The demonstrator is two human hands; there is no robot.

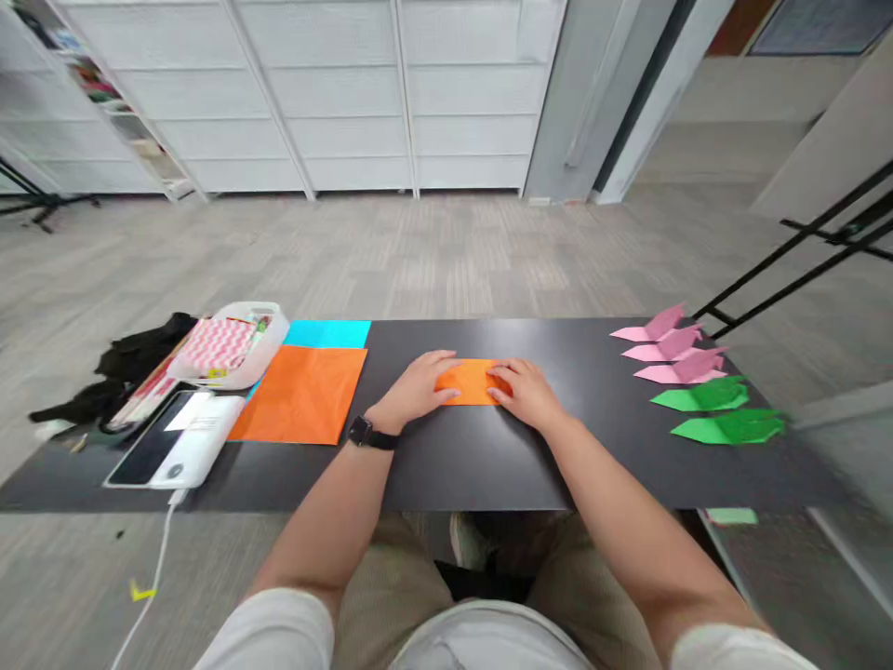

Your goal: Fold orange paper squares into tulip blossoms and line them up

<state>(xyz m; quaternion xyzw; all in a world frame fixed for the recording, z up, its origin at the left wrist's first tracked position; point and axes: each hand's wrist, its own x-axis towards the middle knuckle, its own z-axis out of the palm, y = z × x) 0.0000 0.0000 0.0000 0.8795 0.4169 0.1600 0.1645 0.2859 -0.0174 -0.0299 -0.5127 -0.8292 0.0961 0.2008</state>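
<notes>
A small folded piece of orange paper point(466, 382) lies flat on the dark table point(460, 456), its long side running left to right. My left hand point(413, 386), with a black watch at the wrist, grips its left end between thumb and fingers. At the right end, my right hand point(528, 391) pinches the paper in the same way. The undersides of the fingertips are hidden.
Orange square sheets point(303, 395) overlap blue paper point(335, 333) on the left. Beyond them are a white plastic box point(269, 358), a white device point(206, 442) with a cable and a black cloth point(139, 358). Pink point(666, 346) and green folded paper figures point(729, 428) line the right side.
</notes>
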